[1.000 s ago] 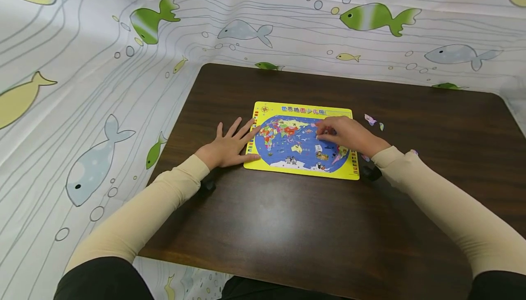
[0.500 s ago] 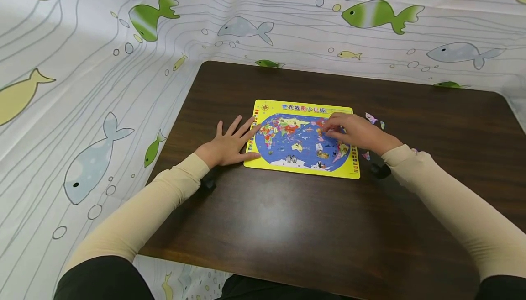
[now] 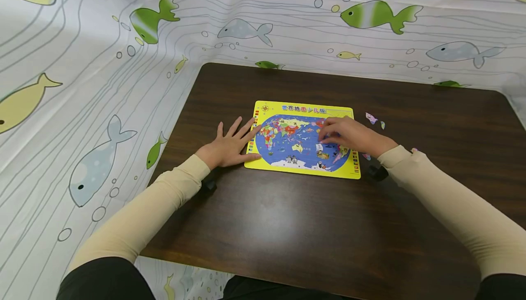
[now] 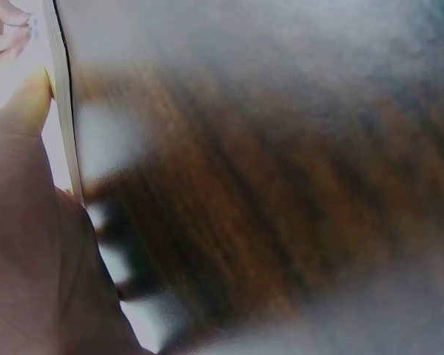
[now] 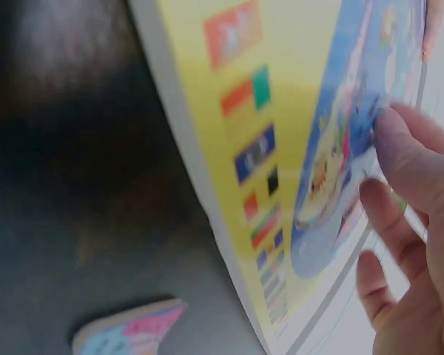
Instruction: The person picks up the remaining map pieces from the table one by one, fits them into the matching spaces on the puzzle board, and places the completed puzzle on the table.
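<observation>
A yellow-bordered world map puzzle board point(image 3: 304, 173) lies on the dark wooden table. My left hand point(image 3: 227, 148) rests flat with fingers spread, its fingertips and thumb over the board's left edge. The left wrist view shows that thumb point(image 4: 26, 103) on the board's side. Over the right half of the map, my right hand point(image 3: 345, 133) has bent fingers, thumb and index finger together. They pinch a small puzzle piece point(image 5: 368, 117), mostly hidden by the fingertips. In the right wrist view the other fingers point(image 5: 385, 214) curl loosely above the map.
To the right of the board lie several loose puzzle pieces: a pink one point(image 3: 371, 118), a small green one point(image 3: 382, 125), and one by the board's edge point(image 5: 129, 333). Another peeks out beside the right sleeve point(image 3: 414, 150). A fish-patterned curtain point(image 3: 287, 17) stands behind the table.
My right hand shifts slightly right, then dips back a little left and lower over the map. The left hand stays put on the board's edge.
</observation>
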`<act>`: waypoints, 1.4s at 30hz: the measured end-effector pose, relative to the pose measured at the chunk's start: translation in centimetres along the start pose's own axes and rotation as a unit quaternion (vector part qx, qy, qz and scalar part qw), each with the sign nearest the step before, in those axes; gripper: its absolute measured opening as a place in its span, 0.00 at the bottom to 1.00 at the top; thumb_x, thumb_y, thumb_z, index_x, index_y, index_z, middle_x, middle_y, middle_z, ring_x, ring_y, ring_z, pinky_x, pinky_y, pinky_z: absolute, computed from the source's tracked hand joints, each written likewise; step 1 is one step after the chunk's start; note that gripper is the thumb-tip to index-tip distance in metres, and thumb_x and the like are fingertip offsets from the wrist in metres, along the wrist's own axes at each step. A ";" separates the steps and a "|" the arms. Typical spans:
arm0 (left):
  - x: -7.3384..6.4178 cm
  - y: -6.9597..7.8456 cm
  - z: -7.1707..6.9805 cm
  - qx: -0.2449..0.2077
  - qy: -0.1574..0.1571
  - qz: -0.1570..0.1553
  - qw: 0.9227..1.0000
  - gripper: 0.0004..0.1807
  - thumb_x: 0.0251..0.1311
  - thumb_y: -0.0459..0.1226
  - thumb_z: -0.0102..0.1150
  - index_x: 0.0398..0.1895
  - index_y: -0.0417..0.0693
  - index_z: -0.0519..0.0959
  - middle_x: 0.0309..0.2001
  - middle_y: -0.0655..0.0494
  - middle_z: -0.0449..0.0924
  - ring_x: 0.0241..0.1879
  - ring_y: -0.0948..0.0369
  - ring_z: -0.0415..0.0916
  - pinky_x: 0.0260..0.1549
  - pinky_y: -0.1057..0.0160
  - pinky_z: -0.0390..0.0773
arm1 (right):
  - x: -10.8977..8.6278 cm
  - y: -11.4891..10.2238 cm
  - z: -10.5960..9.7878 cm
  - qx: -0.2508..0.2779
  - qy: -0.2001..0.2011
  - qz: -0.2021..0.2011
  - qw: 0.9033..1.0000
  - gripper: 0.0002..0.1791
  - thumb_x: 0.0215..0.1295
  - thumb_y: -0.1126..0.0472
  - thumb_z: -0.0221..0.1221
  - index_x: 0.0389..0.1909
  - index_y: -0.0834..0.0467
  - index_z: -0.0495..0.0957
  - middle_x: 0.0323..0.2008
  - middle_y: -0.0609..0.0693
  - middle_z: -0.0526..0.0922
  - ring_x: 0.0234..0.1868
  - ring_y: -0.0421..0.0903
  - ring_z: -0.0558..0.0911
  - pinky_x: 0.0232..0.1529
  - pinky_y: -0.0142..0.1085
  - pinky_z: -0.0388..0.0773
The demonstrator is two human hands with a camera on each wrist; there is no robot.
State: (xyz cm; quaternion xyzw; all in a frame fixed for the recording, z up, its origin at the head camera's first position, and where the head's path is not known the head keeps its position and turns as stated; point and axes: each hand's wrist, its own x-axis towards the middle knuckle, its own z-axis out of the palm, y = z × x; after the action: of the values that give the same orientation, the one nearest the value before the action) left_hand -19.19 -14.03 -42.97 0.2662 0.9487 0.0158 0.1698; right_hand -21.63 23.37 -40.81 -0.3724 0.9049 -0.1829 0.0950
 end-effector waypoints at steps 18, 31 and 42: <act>-0.1 0.0 -0.1 -0.003 -0.004 0.000 1.000 0.48 0.57 0.74 0.30 0.75 0.72 0.30 0.77 0.62 0.20 0.76 0.48 0.22 0.64 0.27 0.31 | -0.2 -0.3 0.4 -0.002 0.023 0.063 0.998 0.15 0.56 0.56 0.67 0.46 0.47 0.83 0.45 0.45 0.78 0.46 0.43 0.78 0.51 0.38 0.74; 0.0 -0.2 -0.3 -0.002 -0.004 -0.002 1.000 0.48 0.55 0.75 0.30 0.75 0.74 0.29 0.77 0.63 0.19 0.76 0.49 0.21 0.64 0.28 0.30 | -1.0 -0.8 1.1 -0.025 0.064 0.171 0.983 0.16 0.54 0.44 0.67 0.38 0.50 0.84 0.36 0.48 0.80 0.37 0.44 0.75 0.39 0.45 0.50; 0.1 -0.1 0.0 -0.002 -0.005 -0.005 1.000 0.49 0.54 0.77 0.27 0.74 0.74 0.28 0.77 0.63 0.19 0.76 0.49 0.21 0.65 0.28 0.30 | -1.2 -0.5 1.8 0.002 0.093 0.137 0.986 0.12 0.57 0.49 0.66 0.40 0.48 0.84 0.36 0.46 0.80 0.40 0.43 0.76 0.40 0.44 0.50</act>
State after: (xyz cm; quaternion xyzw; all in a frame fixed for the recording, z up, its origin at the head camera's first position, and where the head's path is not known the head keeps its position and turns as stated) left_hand -19.38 -14.08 -43.01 0.2615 0.9490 0.0152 0.1753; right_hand -19.92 23.47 -42.18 -0.2261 0.9518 -0.2041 0.0354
